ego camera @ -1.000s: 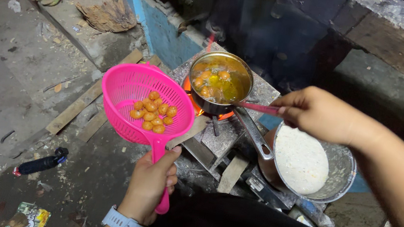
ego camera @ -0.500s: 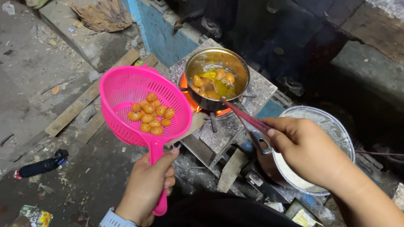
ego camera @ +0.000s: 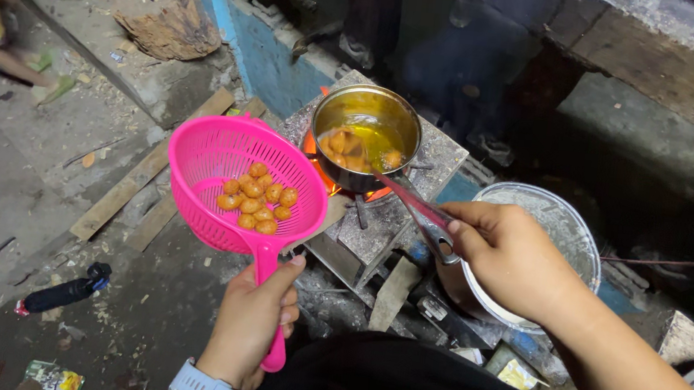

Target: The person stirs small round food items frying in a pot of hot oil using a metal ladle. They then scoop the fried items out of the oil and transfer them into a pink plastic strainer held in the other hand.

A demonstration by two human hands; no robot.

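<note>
Over a small stove (ego camera: pixel 396 217) on the ground, the left hand (ego camera: pixel 251 327) is wrapped around the handle of a pink strainer (ego camera: pixel 241 180), held just beside the stove's left edge with fried balls (ego camera: pixel 258 203) in its bowl. The right hand (ego camera: pixel 512 255) grips a metal utensil (ego camera: pixel 414 206) dipping into the pot (ego camera: pixel 363 137) of oil. The plastic strainer looks light and slightly flexible, best held by the handle; the balls are likely hot, greasy and fragile.
</note>
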